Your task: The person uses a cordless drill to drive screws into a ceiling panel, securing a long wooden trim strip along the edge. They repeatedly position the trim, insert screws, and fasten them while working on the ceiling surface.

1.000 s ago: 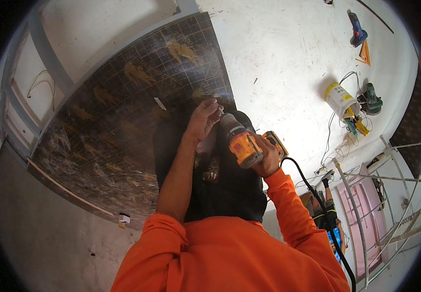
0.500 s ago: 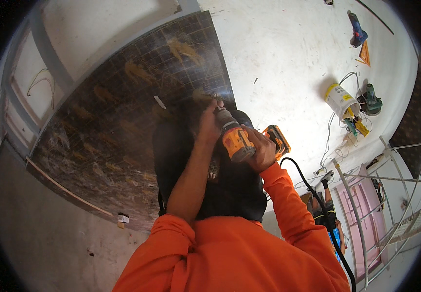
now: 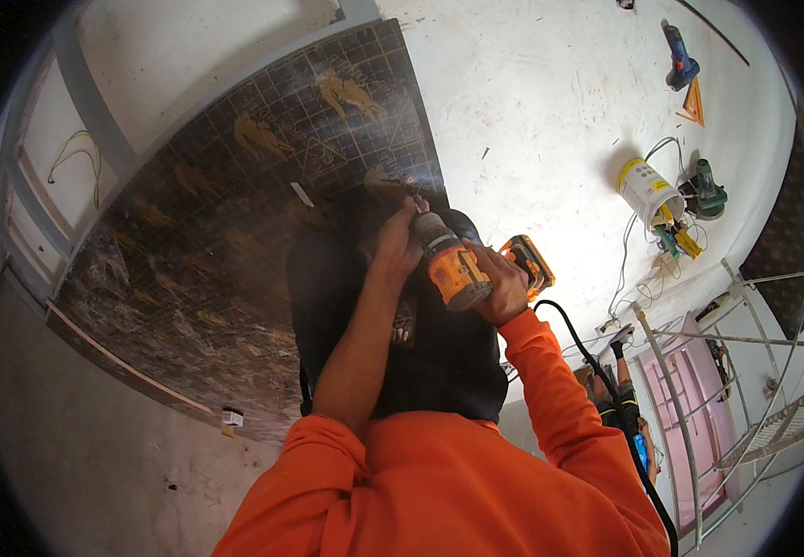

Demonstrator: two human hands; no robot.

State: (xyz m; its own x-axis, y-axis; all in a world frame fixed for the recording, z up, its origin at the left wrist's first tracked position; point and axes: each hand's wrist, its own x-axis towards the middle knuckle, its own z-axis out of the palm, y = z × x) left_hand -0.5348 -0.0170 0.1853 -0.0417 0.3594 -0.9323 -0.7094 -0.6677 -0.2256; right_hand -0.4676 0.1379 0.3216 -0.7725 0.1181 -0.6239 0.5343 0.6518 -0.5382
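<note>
My right hand (image 3: 504, 286) grips an orange and black cordless drill (image 3: 456, 269) by its handle, with the battery pack sticking out to the right. The drill tilts across my dark-trousered legs, its front end pointing to the dark board (image 3: 226, 186). Close to the drill's tip, my left hand (image 3: 396, 245) has its fingers pinched together beside the chuck. Whatever sits between those fingertips is too small to make out. The board carries a grid and yellowish printed figures, and a short white strip (image 3: 302, 194) lies on it.
To the right lie a blue power tool (image 3: 680, 58), an orange triangle (image 3: 693, 102), a tipped white bucket (image 3: 648, 191) with tools, and a green power tool (image 3: 708, 191). Scaffolding (image 3: 690, 418) stands lower right, near another person (image 3: 620, 395). A grey metal frame (image 3: 91, 88) runs upper left.
Both hands and the drill stay nearly in place, the drill shifting very slightly. The whole view moves a little. The other person's pose differs slightly.
</note>
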